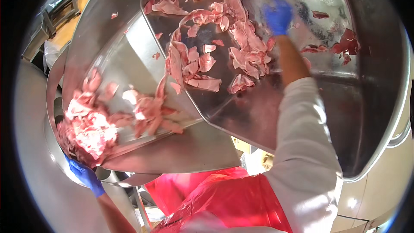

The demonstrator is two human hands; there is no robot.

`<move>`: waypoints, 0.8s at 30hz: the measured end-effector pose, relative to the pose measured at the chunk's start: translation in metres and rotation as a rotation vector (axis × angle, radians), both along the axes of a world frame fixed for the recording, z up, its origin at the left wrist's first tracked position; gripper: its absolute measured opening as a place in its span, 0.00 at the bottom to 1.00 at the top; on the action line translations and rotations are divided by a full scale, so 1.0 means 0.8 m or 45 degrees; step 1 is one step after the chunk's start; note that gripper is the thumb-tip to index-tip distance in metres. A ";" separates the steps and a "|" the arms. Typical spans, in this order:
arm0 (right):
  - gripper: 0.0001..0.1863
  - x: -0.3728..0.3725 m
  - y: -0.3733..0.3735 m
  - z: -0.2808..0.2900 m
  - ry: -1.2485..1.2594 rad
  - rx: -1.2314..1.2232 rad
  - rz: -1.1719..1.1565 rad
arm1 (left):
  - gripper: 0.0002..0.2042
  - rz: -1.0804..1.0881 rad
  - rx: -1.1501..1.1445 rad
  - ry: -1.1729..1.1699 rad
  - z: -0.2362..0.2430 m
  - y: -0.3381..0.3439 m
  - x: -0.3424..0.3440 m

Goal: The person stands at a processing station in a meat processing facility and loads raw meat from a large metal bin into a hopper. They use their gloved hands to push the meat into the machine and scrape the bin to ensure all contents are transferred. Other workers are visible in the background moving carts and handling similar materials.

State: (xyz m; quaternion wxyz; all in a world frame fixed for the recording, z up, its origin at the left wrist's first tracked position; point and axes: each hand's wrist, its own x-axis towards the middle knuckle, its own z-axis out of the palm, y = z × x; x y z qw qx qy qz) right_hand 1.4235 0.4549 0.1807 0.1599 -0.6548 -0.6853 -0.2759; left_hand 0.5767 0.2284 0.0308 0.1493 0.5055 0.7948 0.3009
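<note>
my left hand [84,173], in a blue glove, sits below the lower left end of the steel chute [172,146], fingers curled against its underside. just above it, a heap of raw pink meat [88,127] lies at the chute's low end. right of the chute, more meat strips [215,56] cling inside the tilted steel tub [366,82], where my right hand [277,15], gloved and blurred, reaches among them; i cannot tell its grip.
</note>
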 end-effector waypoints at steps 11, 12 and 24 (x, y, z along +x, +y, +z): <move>0.23 0.126 -0.190 0.216 -1.105 -0.054 -1.142 | 0.26 0.041 -0.112 -0.013 0.011 -0.007 -0.009; 0.22 0.141 -0.205 0.177 -1.114 0.075 -1.137 | 0.26 0.061 -0.119 -0.014 0.009 -0.009 -0.010; 0.37 0.090 -0.208 -0.249 0.338 -0.416 -1.052 | 0.29 0.151 -0.134 -0.248 0.025 -0.012 -0.010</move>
